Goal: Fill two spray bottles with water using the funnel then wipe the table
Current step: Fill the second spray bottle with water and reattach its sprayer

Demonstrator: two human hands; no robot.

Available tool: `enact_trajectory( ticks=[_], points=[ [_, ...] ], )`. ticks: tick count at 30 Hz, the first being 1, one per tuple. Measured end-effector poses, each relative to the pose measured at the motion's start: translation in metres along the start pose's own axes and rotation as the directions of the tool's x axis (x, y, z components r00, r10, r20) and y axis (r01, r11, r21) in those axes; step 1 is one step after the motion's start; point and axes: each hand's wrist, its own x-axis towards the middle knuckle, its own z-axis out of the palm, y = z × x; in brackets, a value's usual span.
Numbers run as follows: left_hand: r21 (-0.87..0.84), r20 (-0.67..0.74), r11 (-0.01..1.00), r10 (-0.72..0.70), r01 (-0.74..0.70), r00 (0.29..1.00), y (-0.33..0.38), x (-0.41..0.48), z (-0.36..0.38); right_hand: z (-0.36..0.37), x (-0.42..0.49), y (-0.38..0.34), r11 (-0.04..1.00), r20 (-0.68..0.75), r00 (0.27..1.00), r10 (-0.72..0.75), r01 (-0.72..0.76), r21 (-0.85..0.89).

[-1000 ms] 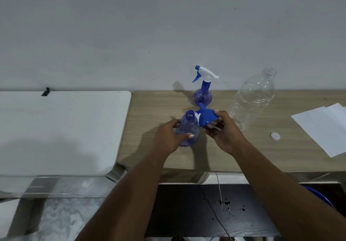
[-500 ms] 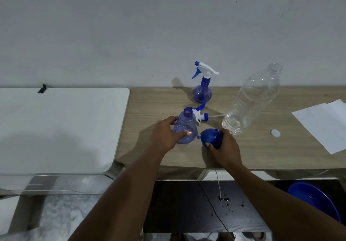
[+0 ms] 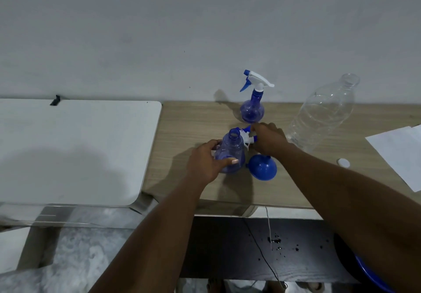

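Fitting the head. The left hand, its grip wrapped round the open spray bottle, steadies it upright on the worktop. The right hand pinches the loose spray head at 1 o'clock of it. Advised: keep the neck vertical, seat the head squarely, then twist. The funnel lies mouth-down at 4 o'clock. The water level cannot be told (tinted plastic). The capped spray bottle stands at 12 o'clock. The clear bottle, at 2 o'clock, looks nearly drained.
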Motion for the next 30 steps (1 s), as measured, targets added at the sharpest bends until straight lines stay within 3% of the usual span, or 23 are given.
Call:
enact_trajectory(
  ticks=[2,7,11,13,18,24,30],
  points=[
    [-0.001,-0.005,1.0,-0.001,0.001,1.0,-0.001,0.0,0.0,0.006,0.007,0.003,0.991,0.049,0.997,-0.064,0.069,-0.111],
    [-0.008,0.009,1.0,-0.002,0.002,1.0,-0.001,0.001,0.0,0.014,0.015,0.002,0.97,-0.009,0.989,-0.149,0.144,-0.197],
    [-0.004,0.014,1.0,-0.001,0.001,1.0,-0.002,0.001,0.0,0.008,0.023,-0.001,0.993,0.034,0.993,-0.115,0.114,0.017],
    [-0.011,0.01,1.0,0.005,-0.005,1.0,-0.001,0.0,0.0,0.003,0.023,-0.002,0.982,-0.022,0.991,-0.133,0.135,0.128],
    [0.0,0.019,1.0,-0.012,0.012,1.0,0.001,0.0,-0.001,-0.028,0.019,-0.004,0.937,-0.242,0.938,-0.248,0.296,0.186],
    [0.023,0.025,0.999,-0.042,0.041,0.999,0.004,0.0,-0.002,-0.086,-0.016,-0.017,0.81,-0.391,0.893,-0.223,0.392,0.435],
    [0.016,0.031,0.999,-0.047,0.047,0.998,0.001,0.001,-0.001,-0.124,-0.055,-0.033,0.669,-0.495,0.843,-0.211,0.494,0.556]
  ],
)
